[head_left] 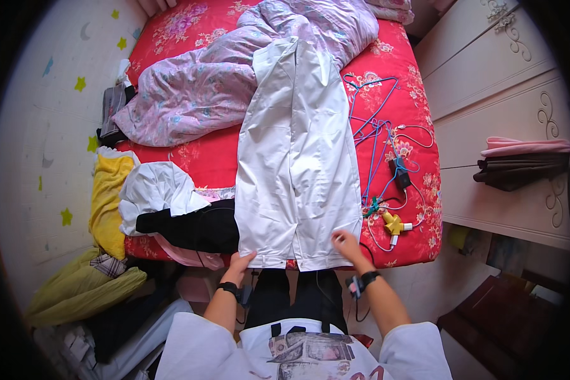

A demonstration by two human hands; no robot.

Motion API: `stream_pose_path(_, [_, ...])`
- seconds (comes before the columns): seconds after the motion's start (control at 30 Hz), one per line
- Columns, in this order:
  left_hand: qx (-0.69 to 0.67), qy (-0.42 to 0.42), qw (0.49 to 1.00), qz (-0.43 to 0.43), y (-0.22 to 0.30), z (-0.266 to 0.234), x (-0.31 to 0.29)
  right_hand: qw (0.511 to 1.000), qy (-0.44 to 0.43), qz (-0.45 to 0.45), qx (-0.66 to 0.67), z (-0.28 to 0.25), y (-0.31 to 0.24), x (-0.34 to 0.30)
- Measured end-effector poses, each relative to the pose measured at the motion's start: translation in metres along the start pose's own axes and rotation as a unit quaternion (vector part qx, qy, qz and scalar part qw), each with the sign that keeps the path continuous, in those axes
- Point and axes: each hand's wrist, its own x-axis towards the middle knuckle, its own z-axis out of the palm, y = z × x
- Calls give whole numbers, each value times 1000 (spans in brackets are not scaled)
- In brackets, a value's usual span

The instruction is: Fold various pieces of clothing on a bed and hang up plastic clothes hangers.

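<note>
A pair of white trousers [323, 158] lies lengthwise on the bed, legs pointing away and waistband at the near edge. My left hand [238, 264] grips the left corner of the waistband, thumb on top and the other fingers mostly hidden beneath. Over the right side of the trousers, a little beyond the waistband, is my right hand [345, 242], its fingers loosely bent and apart, with nothing visible in them. Whether it touches the cloth I cannot tell.
The red flowered bed [202, 155] carries a rumpled pink quilt [190, 95], blue hangers [377, 120], a black adapter [399, 173] and a yellow plug block [395, 223]. Left lie black clothing [190, 228], white clothing [155, 190] and a yellow cloth [111, 202]. A wardrobe [481, 76] stands right.
</note>
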Motion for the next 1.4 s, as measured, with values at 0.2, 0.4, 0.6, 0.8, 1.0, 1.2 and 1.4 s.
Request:
stream_pose_path(0.2, [164, 1, 981, -105, -42, 8, -68, 984, 153, 70, -65, -90, 30, 96])
stream_pose_path(0.4, [507, -206, 823, -155, -35, -57, -78, 994, 90, 52, -40, -59, 1, 110])
stream_pose_path(0.6, [560, -31, 765, 317, 208, 77, 41, 995, 91, -6, -34, -73, -53, 161])
stream_pose_path(0.8, [424, 132, 670, 595, 387, 272, 166, 993, 95, -29, -59, -51, -89, 212])
stream_pose_path(1.0, [584, 67, 655, 475, 425, 318, 236, 996, 75, -40, -27, -49, -72, 238])
stream_pose_path(1.2, [-110, -213, 925, 296, 499, 204, 216, 990, 132, -52, -10, -78, -97, 295])
stream_pose_path(1.4, [-69, -88, 980, 166, 501, 121, 249, 991, -2, -133, 12, -20, -195, 390])
